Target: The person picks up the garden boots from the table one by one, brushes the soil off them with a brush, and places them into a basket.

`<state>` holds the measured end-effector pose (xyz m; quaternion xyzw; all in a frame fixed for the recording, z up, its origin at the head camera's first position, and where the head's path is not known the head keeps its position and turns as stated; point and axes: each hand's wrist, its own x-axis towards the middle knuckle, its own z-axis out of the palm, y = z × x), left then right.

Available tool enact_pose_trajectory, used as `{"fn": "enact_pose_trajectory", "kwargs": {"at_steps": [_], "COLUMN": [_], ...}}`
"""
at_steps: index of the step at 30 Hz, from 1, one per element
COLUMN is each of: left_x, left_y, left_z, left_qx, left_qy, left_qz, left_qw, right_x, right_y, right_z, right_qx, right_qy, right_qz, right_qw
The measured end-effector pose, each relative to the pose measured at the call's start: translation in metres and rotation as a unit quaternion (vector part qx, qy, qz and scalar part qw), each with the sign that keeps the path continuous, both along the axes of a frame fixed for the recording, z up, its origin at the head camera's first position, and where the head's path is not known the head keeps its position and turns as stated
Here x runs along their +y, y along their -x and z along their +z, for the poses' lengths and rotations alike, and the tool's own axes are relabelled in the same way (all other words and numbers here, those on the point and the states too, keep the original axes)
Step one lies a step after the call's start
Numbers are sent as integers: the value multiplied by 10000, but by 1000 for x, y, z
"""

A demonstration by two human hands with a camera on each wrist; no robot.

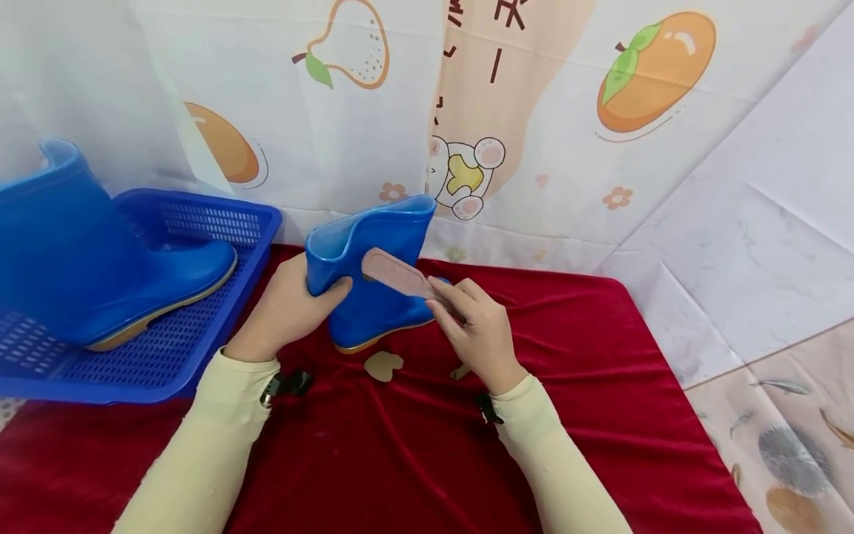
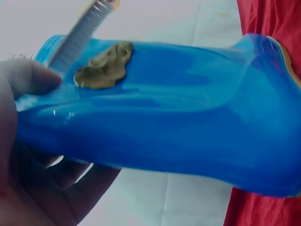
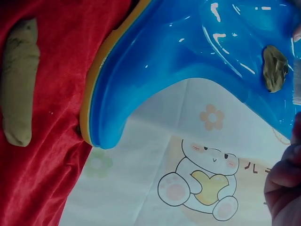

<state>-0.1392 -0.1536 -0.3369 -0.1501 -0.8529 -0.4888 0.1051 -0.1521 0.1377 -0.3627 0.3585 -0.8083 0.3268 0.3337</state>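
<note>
My left hand point(image 1: 290, 308) grips the shaft of a blue rain boot point(image 1: 373, 304) near its top, thumb on the near side, fingers round behind. A brown, clay-like lump point(image 2: 106, 67) sticks to the shaft, below the rim. My right hand point(image 1: 483, 334) holds a pinkish-backed brush point(image 1: 400, 276) by its handle. In the left wrist view the brush's bristles point(image 2: 80, 35) show, blurred, close by the lump. The right wrist view shows the lump point(image 3: 274, 68) and bristles apart, with my right hand point(image 3: 287, 183) cut off at the edge.
On the left, a second blue boot point(image 1: 100, 252) lies in a blue plastic basket point(image 1: 173, 389). A flat tan piece point(image 1: 383, 366) and a long brown clay-like piece point(image 3: 19, 84) lie on the red cloth point(image 1: 400, 460). Behind hangs a printed white curtain point(image 1: 267, 44).
</note>
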Motion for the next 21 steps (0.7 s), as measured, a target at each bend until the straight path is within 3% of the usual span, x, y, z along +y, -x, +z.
{"fn": "enact_pose_trajectory", "kwargs": {"at_steps": [5,15,18,21], "left_x": [1,4,4,5], "left_y": [0,0,0,-1], "left_z": [2,1,1,2], "left_qx": [-12,164,141,58], "left_qy": [-9,-129,-123,-132], "left_qz": [379,861,880,647], "left_qw": [9993,9961,9959,9978], "right_x": [2,12,14,14], "right_y": [3,6,7,6], "right_z": [-4,-3,-3,-2], "right_qx": [-143,-570,-468,-278], "right_qy": [-245,-398,-372,-275], "right_qz": [-197,-397,-339,-118], "right_qw": [9994,9968,9976,9992]}}
